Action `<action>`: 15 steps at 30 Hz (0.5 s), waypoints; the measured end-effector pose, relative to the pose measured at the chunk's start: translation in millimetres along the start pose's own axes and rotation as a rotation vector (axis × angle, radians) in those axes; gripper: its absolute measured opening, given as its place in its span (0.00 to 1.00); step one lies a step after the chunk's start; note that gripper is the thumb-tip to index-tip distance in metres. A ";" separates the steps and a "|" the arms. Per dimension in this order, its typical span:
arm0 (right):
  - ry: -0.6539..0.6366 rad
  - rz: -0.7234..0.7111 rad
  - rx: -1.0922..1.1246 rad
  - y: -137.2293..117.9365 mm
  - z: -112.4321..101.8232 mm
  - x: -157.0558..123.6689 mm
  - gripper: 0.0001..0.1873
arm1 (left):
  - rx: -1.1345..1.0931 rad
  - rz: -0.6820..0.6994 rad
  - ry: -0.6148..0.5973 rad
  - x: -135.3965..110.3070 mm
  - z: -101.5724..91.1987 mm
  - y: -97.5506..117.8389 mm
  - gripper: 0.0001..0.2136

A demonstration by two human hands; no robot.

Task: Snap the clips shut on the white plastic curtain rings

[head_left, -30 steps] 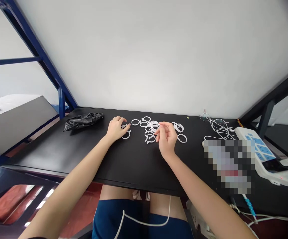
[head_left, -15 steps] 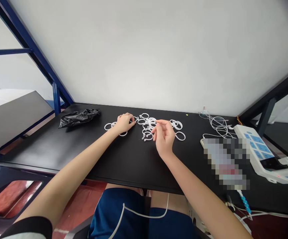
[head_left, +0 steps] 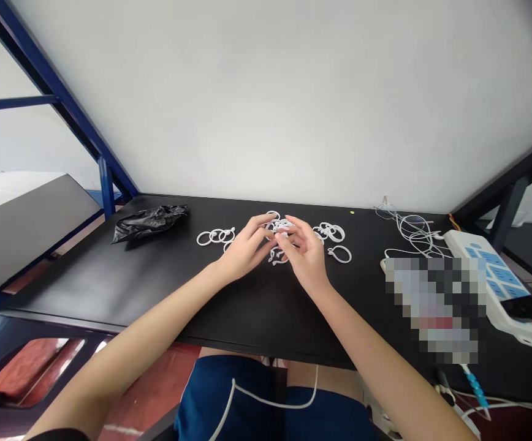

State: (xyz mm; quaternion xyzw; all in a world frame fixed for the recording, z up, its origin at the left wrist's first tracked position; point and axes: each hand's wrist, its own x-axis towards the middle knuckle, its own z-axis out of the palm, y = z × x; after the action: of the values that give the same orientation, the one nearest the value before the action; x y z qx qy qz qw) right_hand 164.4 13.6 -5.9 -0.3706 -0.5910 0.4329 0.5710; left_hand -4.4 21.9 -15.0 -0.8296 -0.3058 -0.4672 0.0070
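Several white plastic rings lie on a black table (head_left: 229, 306). A row of linked rings (head_left: 215, 236) sits at the left, a loose pile of rings (head_left: 331, 232) in the middle, and a single ring (head_left: 339, 254) at the right. My left hand (head_left: 247, 248) and my right hand (head_left: 303, 251) meet over the pile, fingertips pinched together on a white ring (head_left: 281, 233) between them. Their fingers cover part of the pile.
A crumpled black plastic bag (head_left: 149, 222) lies at the table's back left. White cables (head_left: 408, 229) and a white-and-blue power strip (head_left: 500, 278) sit at the right, beside a blurred-out patch. Blue frame bars (head_left: 64, 104) rise at the left; a white wall stands behind.
My left hand has left the linked rings at the left and moved right to the pile. Both hands now meet there on one ring.
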 end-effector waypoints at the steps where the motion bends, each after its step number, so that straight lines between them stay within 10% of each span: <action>1: -0.017 -0.049 -0.009 -2.1 0.2 -2.0 0.23 | 0.019 0.073 0.026 1.7 -0.4 3.0 0.03; 8: 0.074 -0.470 -0.119 -19.9 -2.7 -14.5 0.14 | -0.023 0.290 0.075 11.8 -3.7 3.1 0.08; 15: -0.060 -0.701 -0.322 -38.9 -3.3 -23.2 0.21 | -0.331 0.044 0.116 -11.8 -0.6 5.4 0.28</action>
State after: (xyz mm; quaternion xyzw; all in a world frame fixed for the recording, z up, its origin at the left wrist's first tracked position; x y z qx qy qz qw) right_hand 171.6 -21.3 22.1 -0.2180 -0.7587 0.1238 0.6013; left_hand -6.5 11.4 -22.4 -0.7976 -0.2055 -0.5579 -0.1021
